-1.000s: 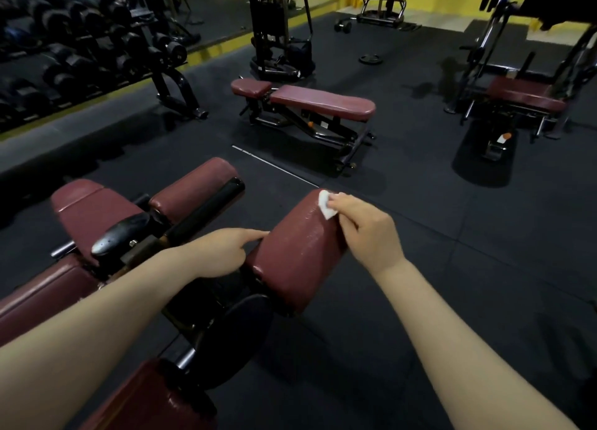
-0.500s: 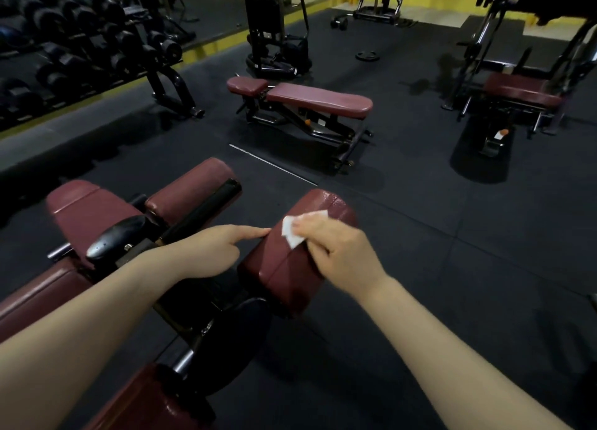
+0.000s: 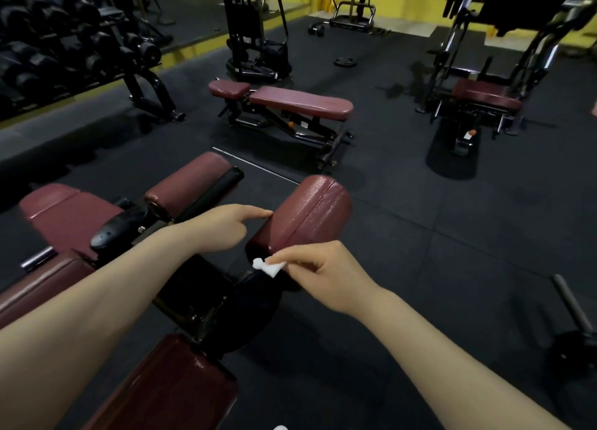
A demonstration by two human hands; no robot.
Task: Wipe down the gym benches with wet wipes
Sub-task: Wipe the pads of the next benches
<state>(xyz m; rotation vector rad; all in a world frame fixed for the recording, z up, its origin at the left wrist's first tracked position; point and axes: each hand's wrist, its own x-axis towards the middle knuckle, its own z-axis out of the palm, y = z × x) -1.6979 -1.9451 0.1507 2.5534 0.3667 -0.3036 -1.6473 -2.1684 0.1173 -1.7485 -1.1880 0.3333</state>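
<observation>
A maroon roller pad [image 3: 307,213] of the bench in front of me glistens wet on top. My right hand [image 3: 319,268] pinches a small white wet wipe [image 3: 268,267] against the pad's near lower end. My left hand [image 3: 226,226] is loosely curled, its index finger stretched out and touching the pad's left side. A second maroon roller pad [image 3: 190,177] lies to the left, beyond a black handle [image 3: 213,193]. The bench's maroon seat pads [image 3: 61,213] stretch to the left and below.
A flat maroon bench [image 3: 300,103] stands ahead on the black rubber floor. A dumbbell rack [image 3: 64,48] fills the far left. A machine with a maroon seat [image 3: 484,96] is at far right. A black bar [image 3: 571,306] lies on the floor at right.
My right hand has dragged the wipe from the pad's far top end down along it to its near lower end. My left hand has stayed in place.
</observation>
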